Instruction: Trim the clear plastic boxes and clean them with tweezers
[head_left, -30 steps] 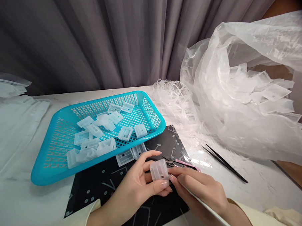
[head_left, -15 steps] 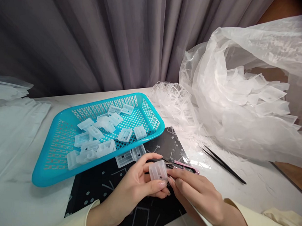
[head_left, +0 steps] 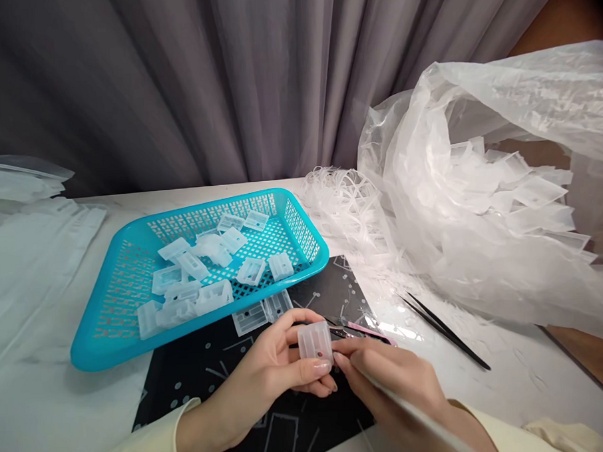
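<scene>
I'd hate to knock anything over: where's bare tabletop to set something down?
Bare tabletop shows near left, between the basket and left sleeve, and right of the black tweezers. Crowded: around the held clear piece, and by the white strands and open plastic bag.

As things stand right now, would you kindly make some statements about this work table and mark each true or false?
1. The left hand holds a translucent plastic piece. True.
2. The basket is red. False: the basket is blue.
3. Black tweezers lie to the right of the dark mat. True.
4. The right hand is inside the basket. False: the right hand grips a pale tool, outside it.
5. A grey curtain hangs behind the basket. True.
</scene>
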`<state>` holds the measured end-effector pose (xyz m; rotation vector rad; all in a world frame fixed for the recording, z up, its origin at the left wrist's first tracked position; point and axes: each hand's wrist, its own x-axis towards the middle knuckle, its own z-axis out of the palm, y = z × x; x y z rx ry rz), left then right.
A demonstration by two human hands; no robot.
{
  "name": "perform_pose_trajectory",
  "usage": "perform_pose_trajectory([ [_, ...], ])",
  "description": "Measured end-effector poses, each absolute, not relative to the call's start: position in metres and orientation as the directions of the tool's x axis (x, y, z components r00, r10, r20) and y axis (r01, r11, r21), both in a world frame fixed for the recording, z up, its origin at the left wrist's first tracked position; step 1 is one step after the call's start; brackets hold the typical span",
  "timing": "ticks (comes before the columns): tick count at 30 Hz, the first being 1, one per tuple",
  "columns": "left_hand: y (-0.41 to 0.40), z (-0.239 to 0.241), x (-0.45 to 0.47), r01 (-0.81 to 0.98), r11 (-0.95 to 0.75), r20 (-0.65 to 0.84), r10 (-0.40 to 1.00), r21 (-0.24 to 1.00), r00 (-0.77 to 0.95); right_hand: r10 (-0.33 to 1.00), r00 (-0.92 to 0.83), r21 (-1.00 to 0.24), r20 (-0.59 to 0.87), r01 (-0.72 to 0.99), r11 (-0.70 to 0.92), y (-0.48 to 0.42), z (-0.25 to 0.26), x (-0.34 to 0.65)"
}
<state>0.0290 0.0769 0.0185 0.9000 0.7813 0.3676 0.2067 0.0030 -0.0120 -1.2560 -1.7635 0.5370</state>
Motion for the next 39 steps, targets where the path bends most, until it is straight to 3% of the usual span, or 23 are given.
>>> perform_pose_trajectory([
  [2, 0.076, 0.019, 0.029, 0.016, 0.591, -0.441, 0.584, 0.807, 0.682, 0.997, -0.011, -0.947, 0.08, 0.31, 0.08, 0.007, 0.001, 0.209],
  [3, 0.076, 0.02, 0.029, 0.012, 0.594, -0.439, 0.582, 0.805, 0.685, 0.997, 0.0, -0.98, -0.079, 0.181, -0.077, 0.01, 0.007, 0.211],
  [5, 0.076, 0.02, 0.028, 0.008, 0.6, -0.445, 0.584, 0.8, 0.679, 0.959, -0.013, -0.957, -0.284, -0.053, -0.284, 0.014, 0.016, 0.214],
  [7, 0.075, 0.02, 0.028, 0.006, 0.604, -0.455, 0.594, 0.797, 0.663, 0.934, -0.051, -0.916, -0.353, -0.187, -0.356, 0.017, 0.021, 0.216],
  [26, 0.075, 0.019, 0.029, -0.001, 0.559, -0.403, 0.6, 0.829, 0.691, 0.942, -0.075, -0.926, -0.326, -0.174, -0.334, 0.016, 0.016, 0.217],
  [32, 0.075, 0.012, 0.028, -0.04, 0.555, -0.361, 0.591, 0.831, 0.722, 0.949, -0.036, -0.949, -0.312, -0.038, -0.314, 0.012, 0.015, 0.214],
  [35, 0.074, 0.012, 0.027, -0.037, 0.563, -0.365, 0.583, 0.826, 0.726, 0.974, 0.011, -0.969, -0.226, 0.096, -0.226, 0.01, 0.011, 0.209],
  [39, 0.073, 0.016, 0.029, -0.01, 0.588, -0.401, 0.565, 0.809, 0.721, 0.999, 0.023, -0.963, 0.038, 0.269, 0.03, 0.009, 0.012, 0.204],
])
